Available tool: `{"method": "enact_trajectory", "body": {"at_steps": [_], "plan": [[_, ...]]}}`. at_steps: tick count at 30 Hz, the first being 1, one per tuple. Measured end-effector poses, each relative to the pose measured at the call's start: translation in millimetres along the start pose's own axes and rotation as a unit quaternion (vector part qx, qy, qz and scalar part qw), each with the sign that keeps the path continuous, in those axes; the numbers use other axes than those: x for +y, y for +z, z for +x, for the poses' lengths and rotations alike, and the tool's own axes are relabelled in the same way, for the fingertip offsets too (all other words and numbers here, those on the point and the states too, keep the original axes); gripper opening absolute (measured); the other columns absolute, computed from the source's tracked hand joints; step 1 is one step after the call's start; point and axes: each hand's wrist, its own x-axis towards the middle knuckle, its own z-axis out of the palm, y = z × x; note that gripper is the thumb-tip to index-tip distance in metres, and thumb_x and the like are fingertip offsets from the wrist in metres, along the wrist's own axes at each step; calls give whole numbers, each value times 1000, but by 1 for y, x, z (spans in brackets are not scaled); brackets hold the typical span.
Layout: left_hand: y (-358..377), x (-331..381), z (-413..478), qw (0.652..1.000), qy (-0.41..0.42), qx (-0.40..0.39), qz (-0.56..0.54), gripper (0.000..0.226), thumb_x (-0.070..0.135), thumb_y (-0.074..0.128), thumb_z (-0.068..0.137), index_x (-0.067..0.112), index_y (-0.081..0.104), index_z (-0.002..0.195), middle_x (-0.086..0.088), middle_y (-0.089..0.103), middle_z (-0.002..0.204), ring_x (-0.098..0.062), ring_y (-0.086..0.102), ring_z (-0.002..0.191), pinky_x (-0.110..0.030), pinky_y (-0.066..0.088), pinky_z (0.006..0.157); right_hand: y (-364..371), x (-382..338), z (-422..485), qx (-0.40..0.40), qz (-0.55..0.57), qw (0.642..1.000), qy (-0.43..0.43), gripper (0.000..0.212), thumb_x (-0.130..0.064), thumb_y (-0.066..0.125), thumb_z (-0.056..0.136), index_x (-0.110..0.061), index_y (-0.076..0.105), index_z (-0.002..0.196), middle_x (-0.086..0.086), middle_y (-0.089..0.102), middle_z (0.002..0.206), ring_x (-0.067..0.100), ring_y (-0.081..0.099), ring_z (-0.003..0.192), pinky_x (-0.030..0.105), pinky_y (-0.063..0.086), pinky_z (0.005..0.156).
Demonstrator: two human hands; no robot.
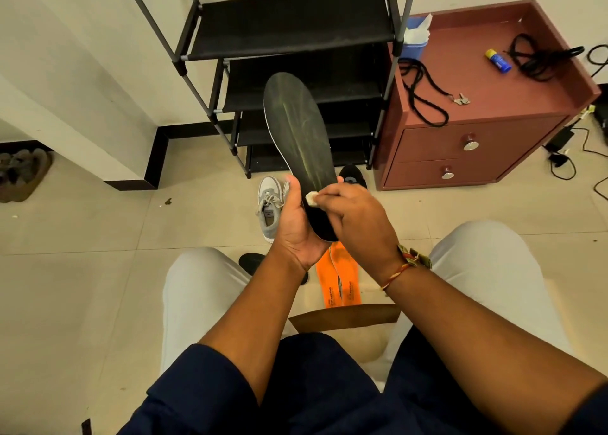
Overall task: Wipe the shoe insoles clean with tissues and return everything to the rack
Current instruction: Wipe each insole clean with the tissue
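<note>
Gripping the black insole point(297, 131) by its heel in your left hand point(296, 224) and pinching a tissue wad point(311, 199) onto it with your right hand point(355, 217), you are wiping mid-task, with the orange insoles point(339, 280) and grey sneaker point(271, 204) lying on the floor, not yet on the shoe rack point(296, 33).

Right hand point(358, 217) is covering the near end of the black insole point(297, 131) and most of the tissue point(311, 199). Left hand point(294, 224) is hiding part of the grey sneaker point(269, 210). Black shoe point(353, 178) is peeking out from behind the insole, mostly hidden. Print on the orange insoles point(339, 280) is showing too small to read. Brown shoes point(19, 174) are running off the left edge.
</note>
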Motion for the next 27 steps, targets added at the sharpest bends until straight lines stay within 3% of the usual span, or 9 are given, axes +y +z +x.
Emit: {"method": "enact_trajectory", "body": {"at_steps": [5, 10, 12, 17, 20, 22, 24, 27], "plan": [[5, -5, -4, 1000, -14, -15, -3, 81, 74, 27, 94, 13, 74, 119, -17, 66, 127, -31, 61, 122, -47, 39, 112, -4, 13, 5, 9, -25, 998, 48, 21, -4, 62, 93, -8, 75, 108, 8, 71, 107, 25, 64, 100, 33, 50, 91], [-3, 7, 5, 999, 21, 35, 5, 86, 75, 34, 92, 3, 60, 132, -11, 66, 111, -23, 60, 110, -44, 35, 117, 0, -6, -5, -46, 44, 998, -11, 22, 1, 65, 87, -10, 77, 104, 4, 73, 104, 21, 67, 98, 35, 54, 91], [-7, 15, 8, 997, 55, 54, -4, 81, 73, 34, 94, 5, 62, 127, -10, 66, 107, -22, 61, 104, -45, 41, 112, 1, -10, -11, -67, 66, 995, -18, 21, -1, 67, 88, -12, 77, 104, 1, 73, 104, 17, 66, 98, 30, 53, 91], [-18, 26, 12, 993, 89, 56, -45, 92, 76, 42, 90, 3, 45, 146, -15, 49, 127, -29, 51, 117, -45, 48, 101, 0, -4, -14, -90, 58, 994, -16, 20, -4, 69, 88, -13, 77, 104, 2, 71, 104, 16, 64, 98, 23, 48, 87], [-16, 23, 11, 995, 85, 45, -32, 87, 75, 37, 92, 5, 55, 139, -13, 56, 124, -26, 54, 116, -43, 51, 96, -1, 4, -13, -56, 28, 998, -1, 18, -2, 69, 88, -8, 76, 103, 7, 71, 102, 23, 65, 96, 32, 51, 85], [-11, 18, 7, 997, 65, 25, -29, 82, 74, 30, 94, 9, 70, 122, -10, 65, 114, -23, 62, 107, -40, 52, 92, -3, 10, -9, -34, 11, 999, 12, 17, -3, 68, 88, -7, 76, 103, 9, 70, 102, 25, 64, 96, 33, 51, 85], [-6, 10, 3, 999, 35, -2, -25, 82, 74, 27, 94, 10, 73, 116, -13, 63, 116, -27, 62, 113, -43, 48, 102, -6, 16, -5, -6, 4, 1000, 30, 17, -4, 67, 90, -7, 75, 104, 9, 70, 103, 25, 64, 97, 30, 49, 88], [0, 0, -2, 999, -8, -41, -7, 82, 73, 27, 95, 9, 64, 130, -20, 51, 143, -33, 47, 137, -49, 38, 114, -10, 22, -1, 30, 3, 998, 54, 17, -5, 66, 91, -7, 75, 105, 9, 71, 105, 23, 65, 99, 37, 55, 89]]}}
